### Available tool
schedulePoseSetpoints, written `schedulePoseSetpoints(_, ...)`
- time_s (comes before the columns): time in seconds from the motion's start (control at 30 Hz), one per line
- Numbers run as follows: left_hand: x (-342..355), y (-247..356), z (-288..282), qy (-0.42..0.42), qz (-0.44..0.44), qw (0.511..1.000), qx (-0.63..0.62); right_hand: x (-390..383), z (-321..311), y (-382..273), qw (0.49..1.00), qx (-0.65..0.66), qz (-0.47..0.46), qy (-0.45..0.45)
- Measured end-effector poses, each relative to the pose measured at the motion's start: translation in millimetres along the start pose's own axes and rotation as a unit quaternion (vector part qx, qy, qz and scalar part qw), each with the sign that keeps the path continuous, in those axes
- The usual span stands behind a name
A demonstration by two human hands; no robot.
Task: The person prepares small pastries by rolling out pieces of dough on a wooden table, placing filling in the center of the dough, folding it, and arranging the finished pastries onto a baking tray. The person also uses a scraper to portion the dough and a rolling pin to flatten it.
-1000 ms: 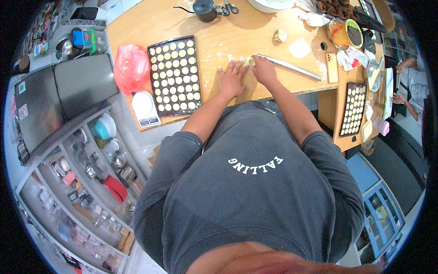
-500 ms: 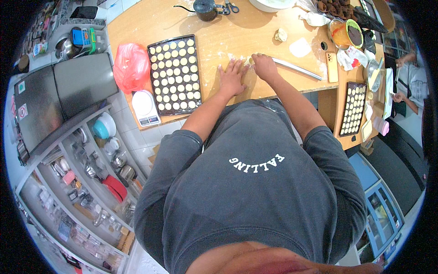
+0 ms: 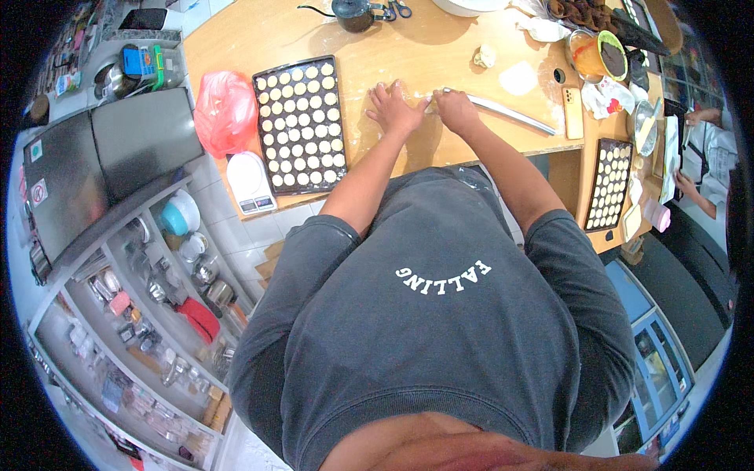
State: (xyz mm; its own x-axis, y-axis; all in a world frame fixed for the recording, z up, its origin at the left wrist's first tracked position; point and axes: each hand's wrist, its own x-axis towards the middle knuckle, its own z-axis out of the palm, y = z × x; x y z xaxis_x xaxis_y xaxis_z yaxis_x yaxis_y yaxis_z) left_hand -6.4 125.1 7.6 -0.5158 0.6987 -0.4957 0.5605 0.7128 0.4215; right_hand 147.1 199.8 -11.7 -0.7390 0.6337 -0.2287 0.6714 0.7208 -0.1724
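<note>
My left hand (image 3: 397,111) rests on the floured table with its fingers spread, the thumb pointing toward the other hand. Close beside it, my right hand (image 3: 456,110) is closed with its fingertips down at the tabletop; what it grips, if anything, is hidden. A long, thin metal strip (image 3: 514,115) lies from beside the right hand toward the right. Left of my hands sits a dark baking tray (image 3: 340,125) with rows of small pale dough rounds (image 3: 301,119). A lump of pale dough (image 3: 484,56) lies farther back.
A red plastic bag (image 3: 226,114) and white kitchen scale (image 3: 250,180) stand left of the tray. At the back are a dark long-spouted pot (image 3: 353,14) and scissors (image 3: 399,9). Rightward lie a yellow phone (image 3: 572,112) and a second tray (image 3: 606,184). Another person's hands (image 3: 695,192) show far right.
My left hand has shifted slightly left and away from me, its fingers lifting off the spot between the hands. My right hand stays nearly in place. The other person's hands moved a little.
</note>
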Motion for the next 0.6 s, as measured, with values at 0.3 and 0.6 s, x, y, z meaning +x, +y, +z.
schedulePoseSetpoints(0.3,10.6,10.9,-7.7,-0.063,-0.025,0.996,0.051,2.2,-8.8,7.1,0.996,0.005,0.028,-0.088)
schedulePoseSetpoints(0.6,13.1,13.7,-8.2,-0.076,-0.04,0.993,0.08,-5.3,-3.8,8.5,0.997,0.003,0.024,-0.075)
